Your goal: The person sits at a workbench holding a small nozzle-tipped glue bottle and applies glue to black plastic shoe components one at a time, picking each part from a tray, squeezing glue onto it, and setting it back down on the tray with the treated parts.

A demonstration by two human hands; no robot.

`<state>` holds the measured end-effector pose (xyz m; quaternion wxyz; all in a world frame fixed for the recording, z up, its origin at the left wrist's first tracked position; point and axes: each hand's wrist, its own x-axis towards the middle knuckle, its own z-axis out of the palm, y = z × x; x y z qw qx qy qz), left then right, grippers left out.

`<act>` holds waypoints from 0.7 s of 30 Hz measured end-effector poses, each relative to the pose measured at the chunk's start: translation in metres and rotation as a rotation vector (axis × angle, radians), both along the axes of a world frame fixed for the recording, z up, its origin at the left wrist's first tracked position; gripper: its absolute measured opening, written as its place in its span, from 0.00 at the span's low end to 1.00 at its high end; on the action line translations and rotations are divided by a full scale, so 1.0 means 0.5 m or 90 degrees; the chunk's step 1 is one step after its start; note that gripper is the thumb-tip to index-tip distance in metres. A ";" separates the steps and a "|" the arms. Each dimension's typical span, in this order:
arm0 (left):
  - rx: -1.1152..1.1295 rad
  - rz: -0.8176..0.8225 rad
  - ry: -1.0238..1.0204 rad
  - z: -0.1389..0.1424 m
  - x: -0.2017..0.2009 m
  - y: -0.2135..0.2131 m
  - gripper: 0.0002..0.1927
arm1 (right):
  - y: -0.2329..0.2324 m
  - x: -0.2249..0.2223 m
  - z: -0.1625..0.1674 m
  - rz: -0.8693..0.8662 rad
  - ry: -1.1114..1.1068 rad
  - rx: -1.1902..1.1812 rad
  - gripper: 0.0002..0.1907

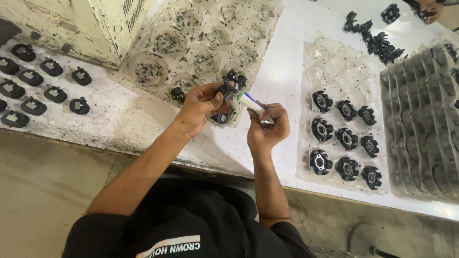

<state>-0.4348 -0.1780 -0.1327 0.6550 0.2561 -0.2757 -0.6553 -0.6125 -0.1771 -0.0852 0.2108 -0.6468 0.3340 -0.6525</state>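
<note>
My left hand [201,107] grips a small black plastic part [228,91] above the white table. My right hand [267,128] holds a small white tube [250,102] with a green and blue end, its tip pointed at the black part. Both hands hover over the near edge of a dirty clear blister tray [205,38], where a few more black parts [236,76] lie. To the right, a clear tray [306,105] holds several round black parts [321,129] in its pockets.
Rows of black clips [31,76] lie on the table at far left beside a grimy cream box [81,24]. Stacked clear trays [420,119] stand at far right. Loose black parts [377,43] and another person's hand [430,10] are at top right.
</note>
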 end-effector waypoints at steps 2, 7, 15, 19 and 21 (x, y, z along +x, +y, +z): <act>-0.003 -0.004 0.014 -0.002 0.001 0.001 0.18 | 0.000 0.000 0.000 0.008 -0.001 -0.006 0.22; -0.037 -0.026 0.041 -0.007 0.005 0.004 0.18 | 0.003 -0.007 -0.003 0.008 0.000 0.004 0.22; -0.014 -0.035 0.043 -0.004 0.013 0.015 0.19 | 0.003 -0.009 -0.005 0.023 0.029 -0.012 0.22; -0.011 -0.038 0.062 -0.002 0.020 0.023 0.19 | 0.003 -0.013 -0.005 0.023 0.043 0.003 0.22; 0.009 -0.015 0.034 -0.002 0.022 0.027 0.18 | -0.002 -0.016 -0.008 0.018 0.051 0.058 0.21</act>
